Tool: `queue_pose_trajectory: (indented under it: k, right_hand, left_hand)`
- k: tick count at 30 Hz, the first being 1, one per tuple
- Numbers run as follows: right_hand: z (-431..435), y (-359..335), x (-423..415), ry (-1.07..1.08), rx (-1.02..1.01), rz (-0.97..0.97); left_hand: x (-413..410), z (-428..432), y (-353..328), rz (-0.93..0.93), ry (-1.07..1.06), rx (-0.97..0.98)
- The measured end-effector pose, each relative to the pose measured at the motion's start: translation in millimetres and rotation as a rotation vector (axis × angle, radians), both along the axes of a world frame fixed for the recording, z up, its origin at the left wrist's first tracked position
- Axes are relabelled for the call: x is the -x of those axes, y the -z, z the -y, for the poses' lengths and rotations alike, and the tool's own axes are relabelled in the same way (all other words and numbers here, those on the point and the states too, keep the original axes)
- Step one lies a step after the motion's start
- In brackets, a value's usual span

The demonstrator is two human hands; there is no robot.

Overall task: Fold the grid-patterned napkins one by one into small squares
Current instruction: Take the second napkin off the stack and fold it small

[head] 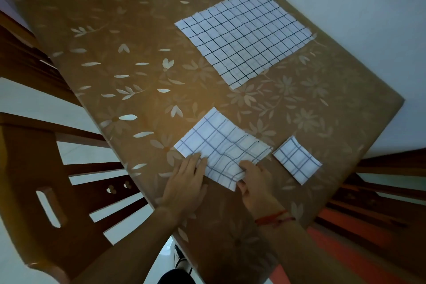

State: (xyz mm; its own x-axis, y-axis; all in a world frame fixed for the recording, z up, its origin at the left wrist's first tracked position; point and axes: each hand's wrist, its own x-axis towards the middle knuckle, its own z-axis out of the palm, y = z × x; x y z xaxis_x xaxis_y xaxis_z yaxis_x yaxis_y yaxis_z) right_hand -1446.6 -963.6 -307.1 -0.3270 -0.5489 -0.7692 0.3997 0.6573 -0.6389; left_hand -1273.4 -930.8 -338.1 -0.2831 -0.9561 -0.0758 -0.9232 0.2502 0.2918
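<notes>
A half-folded grid-patterned napkin (pixel 219 145) lies near the table's front edge. My left hand (pixel 184 184) rests flat on its left near corner with straight fingers. My right hand (pixel 253 180) pinches the napkin's near right edge, thumb under the cloth and fingers on top. To the right sits a small folded square napkin (pixel 297 160). Farther back lies an unfolded stack of grid napkins (pixel 244 34), spread flat.
The table wears a brown floral cloth (pixel 129 53). Wooden chairs stand at the left (pixel 34 180) and at the right (pixel 380 187). A white wall (pixel 368 7) runs along the table's far right edge. Pale floor shows below.
</notes>
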Motion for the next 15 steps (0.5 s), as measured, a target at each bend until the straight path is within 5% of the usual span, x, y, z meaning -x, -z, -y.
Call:
queue_pose_trajectory:
  k: [4,8,15]
  right_hand:
    - [-26,2,-2,-0.011,0.010,0.257]
    - [-41,-2,19,-0.270,0.096,0.388]
    - [-60,-7,62,-0.544,0.411,-0.459]
  left_hand:
    - [0,-10,9,0.061,-0.005,-0.033]
    - [-3,-19,18,0.073,0.030,0.008]
    - [-12,-39,20,0.025,0.124,0.047]
